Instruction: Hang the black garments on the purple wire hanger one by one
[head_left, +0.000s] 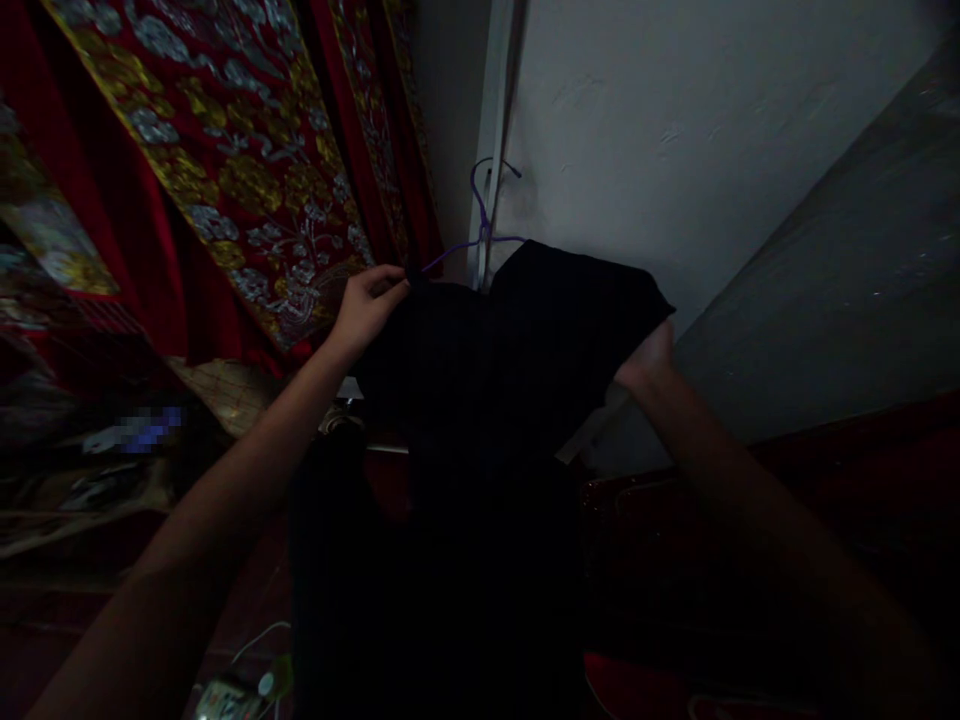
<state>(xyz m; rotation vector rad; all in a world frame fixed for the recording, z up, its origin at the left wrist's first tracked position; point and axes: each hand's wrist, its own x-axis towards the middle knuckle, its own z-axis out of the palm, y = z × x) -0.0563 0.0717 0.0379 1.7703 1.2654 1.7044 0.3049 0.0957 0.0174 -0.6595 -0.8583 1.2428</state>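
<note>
A black garment, apparently a short-sleeved shirt, drapes from a thin purple hanger. The hanger's hook stands up beside a narrow pale upright strip; whether it rests on anything I cannot tell. At the garment's left shoulder, my left hand pinches the cloth between thumb and fingers, close to the hanger's arm. My right hand reaches up into or under the right sleeve. Its fingers are covered by the dark fabric, so their grip is hidden. Lower down, the cloth merges into deep shadow.
A red curtain with gold and silver patterns hangs at upper left. Behind the hanger stands a pale wall. Dim, cluttered shelving lies at left. Near the bottom, a white cable runs to small items on the floor.
</note>
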